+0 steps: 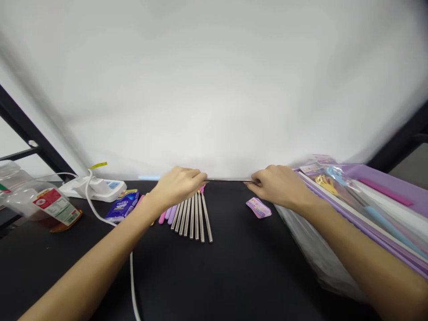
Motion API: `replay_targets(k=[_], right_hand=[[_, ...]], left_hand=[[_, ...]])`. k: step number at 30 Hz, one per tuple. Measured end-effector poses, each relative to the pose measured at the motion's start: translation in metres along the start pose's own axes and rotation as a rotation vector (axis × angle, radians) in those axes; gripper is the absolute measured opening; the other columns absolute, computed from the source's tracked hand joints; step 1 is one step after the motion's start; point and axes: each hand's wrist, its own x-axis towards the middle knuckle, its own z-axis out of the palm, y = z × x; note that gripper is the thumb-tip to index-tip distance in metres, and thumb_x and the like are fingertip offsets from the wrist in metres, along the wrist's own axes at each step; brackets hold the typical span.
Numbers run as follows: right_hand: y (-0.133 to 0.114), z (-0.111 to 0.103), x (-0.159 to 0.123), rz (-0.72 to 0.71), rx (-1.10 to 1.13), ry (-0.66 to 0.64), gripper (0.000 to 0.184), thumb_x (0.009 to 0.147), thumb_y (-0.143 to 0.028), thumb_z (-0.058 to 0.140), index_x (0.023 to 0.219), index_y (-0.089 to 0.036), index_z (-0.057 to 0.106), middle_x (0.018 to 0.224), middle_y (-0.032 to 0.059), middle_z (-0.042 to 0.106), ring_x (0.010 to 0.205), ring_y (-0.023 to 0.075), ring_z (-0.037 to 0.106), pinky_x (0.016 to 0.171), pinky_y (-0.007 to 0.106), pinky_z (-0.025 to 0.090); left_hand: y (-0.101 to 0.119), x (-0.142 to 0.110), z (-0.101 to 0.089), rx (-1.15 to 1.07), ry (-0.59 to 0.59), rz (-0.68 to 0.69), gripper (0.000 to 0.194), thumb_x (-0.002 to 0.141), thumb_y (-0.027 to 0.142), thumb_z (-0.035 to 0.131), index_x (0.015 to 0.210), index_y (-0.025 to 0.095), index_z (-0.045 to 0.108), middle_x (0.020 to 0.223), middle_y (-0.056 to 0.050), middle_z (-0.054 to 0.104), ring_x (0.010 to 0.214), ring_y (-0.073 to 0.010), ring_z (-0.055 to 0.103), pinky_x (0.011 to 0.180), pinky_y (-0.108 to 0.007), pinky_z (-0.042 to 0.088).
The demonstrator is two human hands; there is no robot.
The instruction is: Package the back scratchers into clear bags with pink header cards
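Black tabletop [217, 276]: left hand [177, 187] and right hand [281, 185] each pinch one end of a thin silver rod [229, 179], held level along the far edge, beyond a fan of similar rods [192, 218].

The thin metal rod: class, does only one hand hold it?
No, the left hand and the right hand each pinch one end of the thin metal rod.

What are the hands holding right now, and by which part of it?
A thin metal rod, held level by its two ends: the left hand grips one end, the right hand the other. The ends themselves are hidden in the hands.
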Motion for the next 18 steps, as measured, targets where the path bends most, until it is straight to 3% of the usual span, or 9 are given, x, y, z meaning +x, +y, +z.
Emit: replay_targets(k=[2, 4, 11, 18], right_hand=[[-0.012, -0.001, 0.0, -0.046, 0.002, 0.004, 0.037, 0.088, -0.035, 0.043, 0.07, -0.019, 0.07, 0.067, 0.0102, 0.069, 0.063, 0.0224, 0.064, 0.055, 0.031, 0.027], [-0.012, -0.002, -0.001, -0.089, 0.006, 0.008, 0.039, 0.09, -0.036, 0.041, 0.071, -0.02, 0.071, 0.067, 0.0102, 0.069, 0.063, 0.0228, 0.064, 0.055, 0.031, 0.027], [0.024, 0.002, -0.003, 0.05, 0.025, 0.035, 0.051, 0.092, -0.049, 0.036, 0.067, -0.021, 0.069, 0.065, 0.0086, 0.067, 0.064, 0.0238, 0.064, 0.055, 0.03, 0.026], [0.018, 0.009, -0.009, 0.068, -0.003, -0.006, 0.046, 0.094, -0.038, 0.035, 0.076, -0.02, 0.074, 0.076, 0.0116, 0.073, 0.07, 0.0263, 0.067, 0.057, 0.031, 0.029]], left_hand=[[0.016, 0.009, 0.002, -0.068, -0.021, 0.013, 0.027, 0.102, 0.027, 0.038, 0.102, 0.016, 0.062, 0.068, 0.0, 0.063, 0.058, -0.0123, 0.059, 0.053, -0.025, 0.036], [0.019, 0.01, 0.003, -0.123, -0.034, 0.021, 0.028, 0.102, 0.034, 0.039, 0.109, 0.017, 0.06, 0.073, 0.0, 0.064, 0.062, -0.0129, 0.06, 0.055, -0.025, 0.038], [-0.022, -0.011, 0.004, -0.019, -0.035, -0.147, 0.041, 0.102, 0.044, 0.033, 0.092, 0.016, 0.061, 0.069, -0.003, 0.065, 0.057, -0.0135, 0.058, 0.05, -0.025, 0.029], [-0.014, -0.012, 0.001, -0.004, -0.031, -0.134, 0.042, 0.102, 0.046, 0.031, 0.093, 0.018, 0.061, 0.07, -0.002, 0.067, 0.054, -0.0134, 0.057, 0.048, -0.026, 0.022]])
